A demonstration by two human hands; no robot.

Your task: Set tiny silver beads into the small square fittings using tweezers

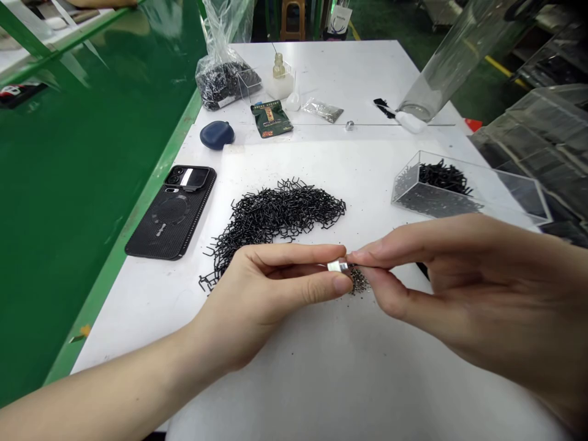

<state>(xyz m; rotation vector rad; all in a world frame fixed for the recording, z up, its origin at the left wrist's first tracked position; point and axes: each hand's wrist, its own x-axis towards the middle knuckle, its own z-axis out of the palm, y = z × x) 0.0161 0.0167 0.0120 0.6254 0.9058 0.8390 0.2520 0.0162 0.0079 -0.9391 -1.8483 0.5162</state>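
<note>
My left hand [271, 291] pinches a small silvery metal piece [339, 266] between thumb and forefinger. Just right of it, my right hand [427, 275] has thumb and forefinger closed on a thin dark part [362, 266], whose tip meets the metal piece. Most of that part is hidden by the fingers. Behind my left hand, a curved pile of short bent black pieces [275, 211] lies on the white table [367, 367]. A little heap of tiny metallic bits [358, 282] shows just beyond and below the fingertips.
A black phone [172, 211] lies at the left, with a dark blue case [217, 135] behind it. On the right rests a clear box [404, 184] of black pieces. Farther back are a filled plastic bag [225, 82], a green packet [271, 118] and a tall clear cylinder [441, 67].
</note>
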